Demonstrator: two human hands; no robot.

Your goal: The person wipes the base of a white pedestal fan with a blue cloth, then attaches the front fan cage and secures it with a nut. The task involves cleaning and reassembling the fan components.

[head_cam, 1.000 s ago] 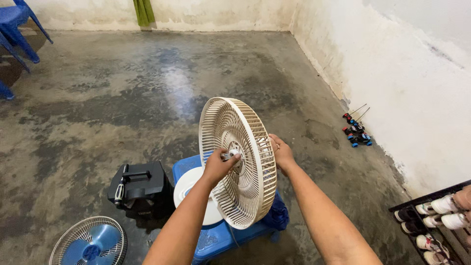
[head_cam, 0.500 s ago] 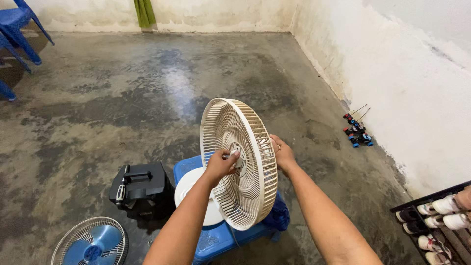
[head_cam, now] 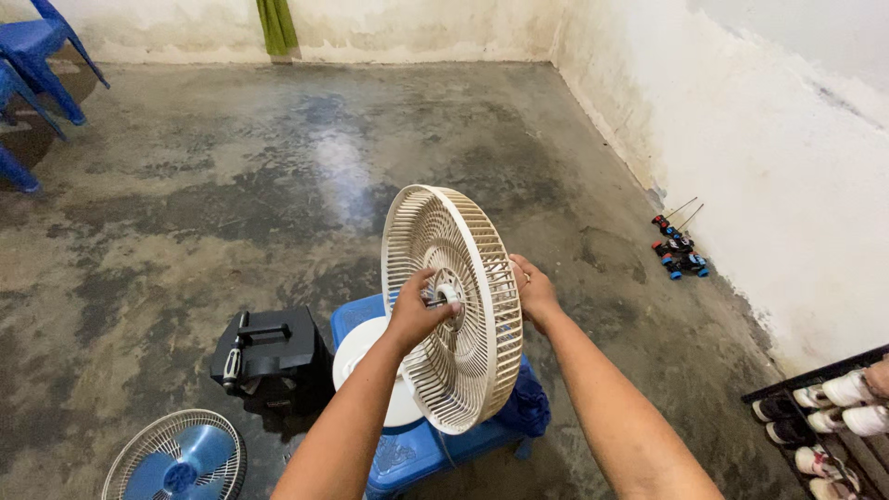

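Note:
A cream plastic fan guard (head_cam: 463,352) stands upright on edge in front of me, above a blue plastic stool (head_cam: 407,454). My left hand (head_cam: 417,315) is closed around the small metal shaft and hub at the guard's centre, on its near face. My right hand (head_cam: 532,292) presses against the guard's far side and rim, holding it steady. A white round fan base (head_cam: 356,356) shows behind my left forearm, on the stool.
A black tool case (head_cam: 269,356) stands on the concrete floor left of the stool. A wire guard with blue fan blades (head_cam: 176,458) lies at lower left. Screwdrivers (head_cam: 678,252) lie by the right wall. Shoes on a rack (head_cam: 833,417) sit at lower right; blue chairs (head_cam: 37,56) at upper left.
My left hand's fingers have shifted slightly on the centre hub, and the view has drifted a little. The guard and my right hand stay where they were.

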